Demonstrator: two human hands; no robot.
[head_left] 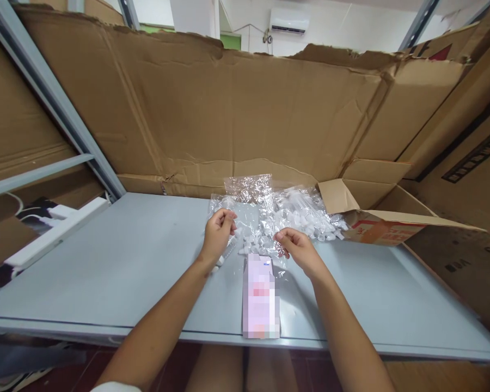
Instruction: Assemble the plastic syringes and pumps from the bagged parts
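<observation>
A clear plastic bag stands up between my hands, with small white plastic pieces in or behind its lower part. My left hand is closed in a pinch at the bag's left side. On the right side, my right hand has its fingers pinched together by the clear film. Whether either pinch holds the film's edge is hard to make out. A larger heap of bagged white pieces lies behind my right hand. Nearer the front edge, a phone with a blurred screen lies flat.
An open cardboard box lies at the right of the grey table. Cardboard sheets wall the back and sides. A white power strip with plugs is at the left, beside a metal shelf post.
</observation>
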